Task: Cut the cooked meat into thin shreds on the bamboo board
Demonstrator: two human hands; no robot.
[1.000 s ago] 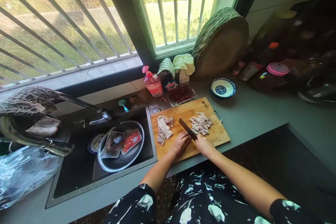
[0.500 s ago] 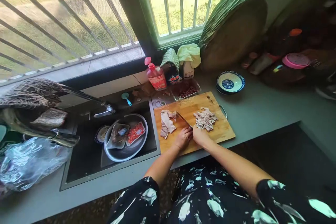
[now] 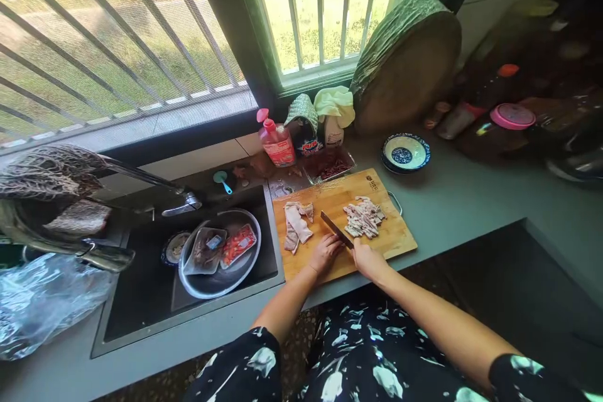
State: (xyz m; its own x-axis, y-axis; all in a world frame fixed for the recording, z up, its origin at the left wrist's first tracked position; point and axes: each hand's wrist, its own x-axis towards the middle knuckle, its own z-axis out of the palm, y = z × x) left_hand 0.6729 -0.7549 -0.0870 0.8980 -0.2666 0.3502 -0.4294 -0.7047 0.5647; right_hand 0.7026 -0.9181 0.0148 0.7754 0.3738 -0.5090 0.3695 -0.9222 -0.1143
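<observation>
Apparently slicing pale meat strips (image 3: 364, 218)
Right hand (image 3: 370, 261) grips dark metal knife (image 3: 336, 228); left hand (image 3: 324, 253) curled, hold unclear; next cut likely needs steadying.

Cutting board (image 3: 333, 199) tan, chopped meat (image 3: 363, 218) pale pink — bowl (image 3: 406, 152) blue-and-white patterned — pump bottle (image 3: 279, 146) pink.

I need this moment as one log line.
right hand: holding dark metal knife | left hand: beside knife | rectangular brown wooden board: pale meat strips right, larger pale pieces left
</observation>
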